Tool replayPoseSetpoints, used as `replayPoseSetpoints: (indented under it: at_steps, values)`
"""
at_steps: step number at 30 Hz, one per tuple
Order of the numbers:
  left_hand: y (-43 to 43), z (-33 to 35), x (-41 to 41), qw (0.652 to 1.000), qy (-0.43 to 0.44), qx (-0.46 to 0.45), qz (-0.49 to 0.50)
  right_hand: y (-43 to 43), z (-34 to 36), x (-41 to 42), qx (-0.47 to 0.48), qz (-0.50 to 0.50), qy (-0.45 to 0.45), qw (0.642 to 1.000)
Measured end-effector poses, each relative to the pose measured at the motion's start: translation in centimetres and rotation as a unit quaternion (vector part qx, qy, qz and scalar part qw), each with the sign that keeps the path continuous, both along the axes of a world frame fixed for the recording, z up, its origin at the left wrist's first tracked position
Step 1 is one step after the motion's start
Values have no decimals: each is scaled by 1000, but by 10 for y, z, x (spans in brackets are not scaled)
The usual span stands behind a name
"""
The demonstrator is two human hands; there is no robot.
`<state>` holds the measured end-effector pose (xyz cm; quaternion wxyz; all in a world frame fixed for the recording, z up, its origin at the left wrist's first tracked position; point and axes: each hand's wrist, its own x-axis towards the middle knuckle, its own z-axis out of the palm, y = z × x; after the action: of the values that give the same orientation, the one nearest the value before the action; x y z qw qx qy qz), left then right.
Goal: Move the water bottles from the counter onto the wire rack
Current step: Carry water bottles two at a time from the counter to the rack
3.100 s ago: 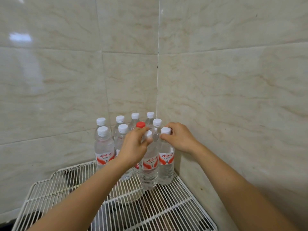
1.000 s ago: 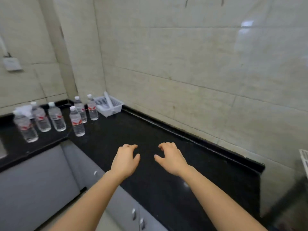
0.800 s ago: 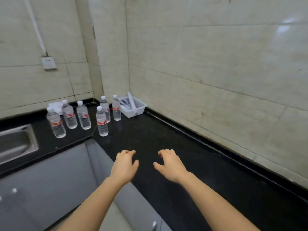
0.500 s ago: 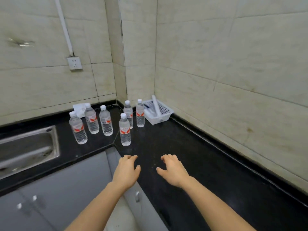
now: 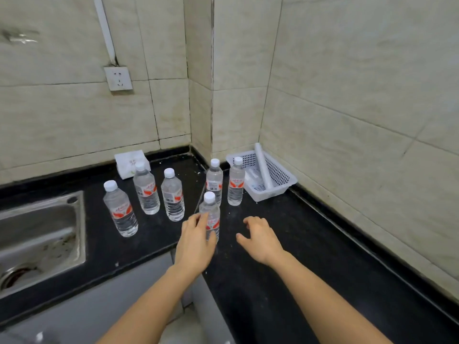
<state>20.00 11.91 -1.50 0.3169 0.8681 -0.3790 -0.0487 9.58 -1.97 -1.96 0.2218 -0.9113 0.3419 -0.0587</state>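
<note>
Several clear water bottles with white caps and red labels stand on the black counter [image 5: 310, 244] in the inside corner. The nearest bottle [image 5: 210, 214] stands at the counter's inner corner. My left hand [image 5: 196, 242] is open right at this bottle, fingers spread against its lower left side, not closed around it. My right hand [image 5: 259, 240] hovers open over the counter to the bottle's right, holding nothing. Two bottles [image 5: 236, 184] stand behind it near the basket, and three bottles [image 5: 146, 192] stand to the left by the sink. The wire rack is out of view.
A steel sink [image 5: 37, 234] is set into the counter at left. A white plastic basket [image 5: 270, 180] with a white roll sits in the corner. A white tissue pack [image 5: 129, 162] lies against the back wall below a wall socket [image 5: 118, 78]. Grey cabinets run below.
The view swung from the wire rack, where both hands held bottle caps, to the counter. Both empty hands have moved toward the bottles, and the left hand has reached the nearest one.
</note>
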Motion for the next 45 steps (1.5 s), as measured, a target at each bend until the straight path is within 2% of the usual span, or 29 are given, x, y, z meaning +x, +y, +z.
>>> replayPoseSetpoints:
  at_steps: [10, 14, 22, 25, 30, 34, 39, 45]
  values:
    - [-65, 5, 106, 991, -55, 63, -106, -94, -5, 131, 2, -69, -57, 996]
    - [-76, 6, 126, 983, -71, 84, -150, -130, -7, 168, -40, -93, -30, 994]
    - [-87, 12, 136, 981, -25, 100, -163, -180, -4, 211, -114, -103, 51, 987]
    - [-88, 8, 137, 983, -24, 94, -156, -180, -6, 213, -124, -94, 26, 987]
    - [-84, 3, 132, 983, -46, 98, -146, -165, -10, 197, -60, -121, -33, 990]
    - [-81, -1, 128, 981, -75, 103, -148, -145, -10, 167, -19, -141, -47, 989]
    - [-80, -2, 126, 990, -8, 47, -134, -126, -4, 120, 25, -161, -60, 985]
    - [-75, -2, 100, 985, -18, 48, -167, -83, 14, 50, 79, -175, -50, 980]
